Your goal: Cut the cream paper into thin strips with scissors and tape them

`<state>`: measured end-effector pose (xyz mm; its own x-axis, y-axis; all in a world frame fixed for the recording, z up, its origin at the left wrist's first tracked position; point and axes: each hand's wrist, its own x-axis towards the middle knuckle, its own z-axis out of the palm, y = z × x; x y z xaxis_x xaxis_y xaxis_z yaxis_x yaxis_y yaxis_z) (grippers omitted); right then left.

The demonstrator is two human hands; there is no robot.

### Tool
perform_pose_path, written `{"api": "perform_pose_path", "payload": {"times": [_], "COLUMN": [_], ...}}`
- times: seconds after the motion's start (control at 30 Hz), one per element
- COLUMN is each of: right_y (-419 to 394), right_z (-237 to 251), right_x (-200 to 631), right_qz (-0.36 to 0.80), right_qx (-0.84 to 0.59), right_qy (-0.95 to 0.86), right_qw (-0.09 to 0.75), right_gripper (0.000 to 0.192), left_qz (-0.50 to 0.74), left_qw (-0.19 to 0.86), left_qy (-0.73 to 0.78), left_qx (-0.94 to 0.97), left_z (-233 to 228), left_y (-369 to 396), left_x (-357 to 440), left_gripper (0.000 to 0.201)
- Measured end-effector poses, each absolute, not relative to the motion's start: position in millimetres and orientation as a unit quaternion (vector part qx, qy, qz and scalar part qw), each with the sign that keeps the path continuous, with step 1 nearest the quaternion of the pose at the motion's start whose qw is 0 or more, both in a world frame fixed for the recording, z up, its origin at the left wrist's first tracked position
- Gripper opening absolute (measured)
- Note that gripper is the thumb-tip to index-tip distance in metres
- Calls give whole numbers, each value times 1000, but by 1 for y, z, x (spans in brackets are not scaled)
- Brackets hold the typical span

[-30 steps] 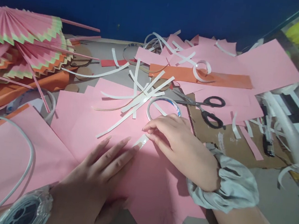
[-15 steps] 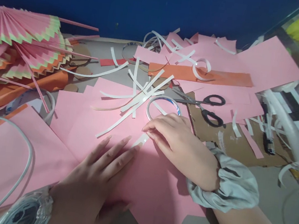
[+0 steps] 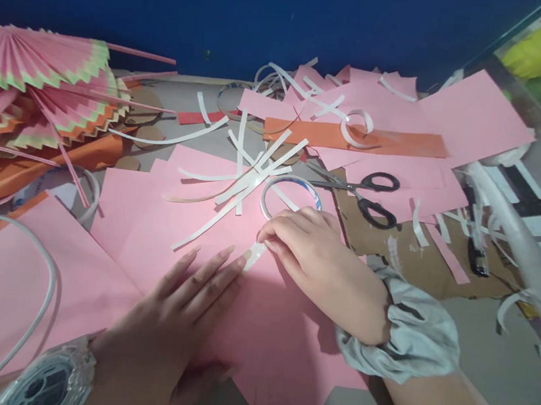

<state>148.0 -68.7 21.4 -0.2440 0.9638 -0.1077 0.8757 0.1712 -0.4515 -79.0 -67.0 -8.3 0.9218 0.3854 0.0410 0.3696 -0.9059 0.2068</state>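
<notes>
A short white strip of tape [image 3: 256,254] lies on the pink paper [image 3: 280,317] in front of me. Pinched at its upper end are the thumb and forefinger of my right hand [image 3: 305,260], which wears a grey scrunchie at the wrist. My left hand [image 3: 169,322] rests with fingers spread on the paper, one fingertip touching the strip's lower left side. Just beyond my right hand sits a tape roll [image 3: 265,196], partly hidden by it. Several narrow white strips [image 3: 254,177] lie crossed on the paper above my left fingertips.
Scissors with black handles [image 3: 378,197] lie behind my right hand on cardboard. An orange strip [image 3: 398,143] lies across pink sheets [image 3: 481,117] at the back. Folded paper fans [image 3: 35,58] stand at left. A white cable [image 3: 51,280] curves over the left pink sheet.
The view has shifted slightly. My left fingertips have drawn back a little along the tape strip, baring more of it. My right hand keeps its pinch in nearly the same place.
</notes>
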Motion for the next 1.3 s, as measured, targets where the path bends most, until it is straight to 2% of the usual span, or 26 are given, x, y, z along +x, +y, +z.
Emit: {"api": "perform_pose_path", "payload": {"times": [0.57, 0.8, 0.93, 1.03, 1.3], "right_y": [-74, -74, -75, -75, -76], "right_z": [19, 19, 19, 17, 20], "right_x": [152, 155, 154, 155, 156], "right_qz": [182, 192, 231, 239, 237], "right_qx": [-599, -573, -550, -543, -552], "right_qy": [-774, -787, -789, -792, -793], "right_qw": [93, 126, 144, 141, 97], "right_gripper": [18, 17, 18, 19, 19], "left_qz": [43, 53, 88, 64, 27], "left_qw": [79, 88, 120, 114, 102], "left_qy": [189, 160, 173, 184, 187], "left_qx": [978, 982, 974, 974, 977], "left_z": [-8, -2, 1, -2, -11], "left_y": [-66, -61, -60, -61, -60], "left_x": [-78, -83, -82, -78, -74], "left_gripper": [75, 94, 85, 79, 84]}}
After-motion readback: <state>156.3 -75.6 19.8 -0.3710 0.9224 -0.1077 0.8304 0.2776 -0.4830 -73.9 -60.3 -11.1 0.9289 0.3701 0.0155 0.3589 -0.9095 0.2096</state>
